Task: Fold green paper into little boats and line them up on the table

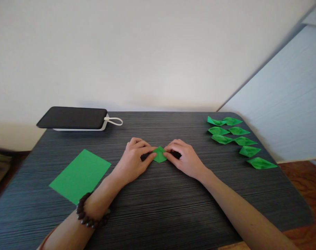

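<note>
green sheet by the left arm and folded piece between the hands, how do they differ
The green sheet looks uncreased; the folded piece shows creases. The sheet is much larger than the piece. The left hand and right hand hold the piece, but not the sheet. Both are green.

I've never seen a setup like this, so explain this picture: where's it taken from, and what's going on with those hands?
There's no machine, just a person's bare left hand and right hand. The camera is worn on their head, looking forward and down. Thumbs and fingers hold a small folded green paper at its two sides. On the dark, streaky-patterned table, a flat green paper sheet lies to the left, several leaf-shaped folded green paper pieces lie in rows to the right, and a flat black-topped object with a white loop sits far left.
</note>
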Demonstrator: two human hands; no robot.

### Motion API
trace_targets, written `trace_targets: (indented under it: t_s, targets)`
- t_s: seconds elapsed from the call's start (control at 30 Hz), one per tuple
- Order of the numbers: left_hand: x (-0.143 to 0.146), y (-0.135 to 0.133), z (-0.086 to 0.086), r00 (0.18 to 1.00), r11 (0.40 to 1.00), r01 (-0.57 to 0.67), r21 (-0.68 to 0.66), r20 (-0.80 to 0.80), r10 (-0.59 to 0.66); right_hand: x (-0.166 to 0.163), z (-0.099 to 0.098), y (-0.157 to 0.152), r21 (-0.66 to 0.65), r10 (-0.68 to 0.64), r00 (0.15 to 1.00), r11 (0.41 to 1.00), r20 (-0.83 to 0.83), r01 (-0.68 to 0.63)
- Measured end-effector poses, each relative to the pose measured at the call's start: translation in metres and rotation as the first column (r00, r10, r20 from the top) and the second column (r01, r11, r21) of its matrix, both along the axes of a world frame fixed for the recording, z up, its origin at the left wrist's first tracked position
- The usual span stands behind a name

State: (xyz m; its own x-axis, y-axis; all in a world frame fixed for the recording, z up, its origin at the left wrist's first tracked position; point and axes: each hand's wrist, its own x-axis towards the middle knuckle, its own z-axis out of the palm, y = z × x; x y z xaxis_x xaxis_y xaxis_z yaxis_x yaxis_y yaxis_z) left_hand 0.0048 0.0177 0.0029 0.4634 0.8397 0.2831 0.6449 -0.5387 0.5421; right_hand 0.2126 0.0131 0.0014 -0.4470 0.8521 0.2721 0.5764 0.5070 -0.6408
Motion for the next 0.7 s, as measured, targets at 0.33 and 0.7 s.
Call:
trace_targets:
  t_s: [0.33, 0.7]
  targets:
    - [-0.0055, 0.0043, -0.0025, 1.0, 1.0, 0.021, 0.01, -0.013, -0.02, -0.0024, -0.0028, 0.0014, 0.016, -0.008, 1.0, 1.0, 0.028, 0.008]
    - [-0.006, 0.0046, -0.0065, 0.997, 0.999, 0.027, 0.046, -0.07, -0.024, 0.0004, -0.005, 0.0041, 0.03, 0.017, 0.999, 0.999, 0.037, -0.018]
